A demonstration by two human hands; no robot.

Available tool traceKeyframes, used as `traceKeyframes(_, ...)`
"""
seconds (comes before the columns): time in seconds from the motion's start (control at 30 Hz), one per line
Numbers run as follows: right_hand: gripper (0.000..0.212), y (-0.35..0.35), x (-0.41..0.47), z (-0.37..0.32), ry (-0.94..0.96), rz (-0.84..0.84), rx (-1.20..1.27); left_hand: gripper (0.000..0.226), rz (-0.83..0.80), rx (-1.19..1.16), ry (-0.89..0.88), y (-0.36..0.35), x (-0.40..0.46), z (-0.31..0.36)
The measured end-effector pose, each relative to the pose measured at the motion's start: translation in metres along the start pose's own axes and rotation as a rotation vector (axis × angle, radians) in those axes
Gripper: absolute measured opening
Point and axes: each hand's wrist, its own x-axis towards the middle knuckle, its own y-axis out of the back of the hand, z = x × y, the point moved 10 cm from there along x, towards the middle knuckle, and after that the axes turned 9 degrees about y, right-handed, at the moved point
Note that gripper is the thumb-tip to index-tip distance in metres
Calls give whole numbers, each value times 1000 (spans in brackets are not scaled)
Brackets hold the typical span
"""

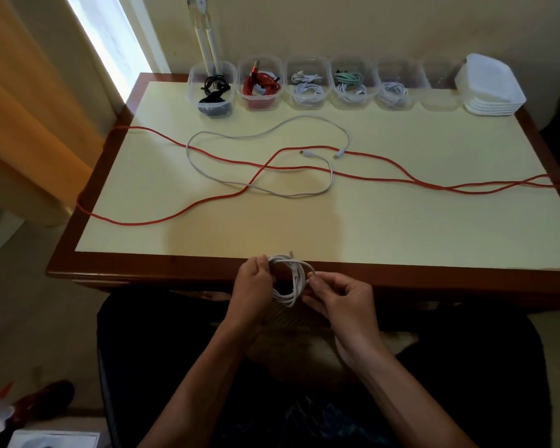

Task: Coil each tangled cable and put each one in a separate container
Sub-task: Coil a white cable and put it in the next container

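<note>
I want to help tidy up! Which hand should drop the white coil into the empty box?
Probably the right hand: the empty box sits far right, while the left hand grips the coil.

The long red cable (304, 168) is trailing off both sides of the counter (401, 227) — its ends dropping out of sight. The left hand (254, 279) is covering one side of the white coil (288, 279), hiding its grip there. The sixth container (439, 88) is blurring too much to tell its contents — the right counter edge is running past the frame.
</note>
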Motion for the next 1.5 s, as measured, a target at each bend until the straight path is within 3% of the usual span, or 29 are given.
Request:
traceKeyframes(0.17,14,-4,-7,-1,-4,67,85,45,-146,-87,4,-26,-10,-6)
traceKeyframes(0.37,20,0,-13,8,-112,76,127,43,-74,-56,-121,-28,-15,9)
traceKeyframes(0.47,19,-6,-13,6,-155,22,211,42,-122,-75,-83,-29,-13,5)
traceKeyframes(0.67,24,-6,-11,-9,-59,-132,94,41,-160,-109,-29,-18,-7,2)
traceKeyframes(0.87,9,-4,-10,-23,170,-108,-286,39,-196,-176,-19,-34,-14,5)
traceKeyframes(1.03,24,-11,-13,-1,-77,-256,-110,28,-246,-214,-19,-42,-11,16)
traceKeyframes(1.17,21,-9,-9,-10,1,-370,-301,29,-310,-224,7,-45,-7,11)
traceKeyframes(1.3,14,4,7,-24,137,-316,-579,28,-343,-328,31,-48,-4,6)
traceKeyframes(1.43,2,14,15,-34,180,-179,-450,24,-342,-318,0,-50,0,16)
traceKeyframes(1.5,10,21,21,-38,206,-107,-429,21,-352,-276,-40,-51,3,25)
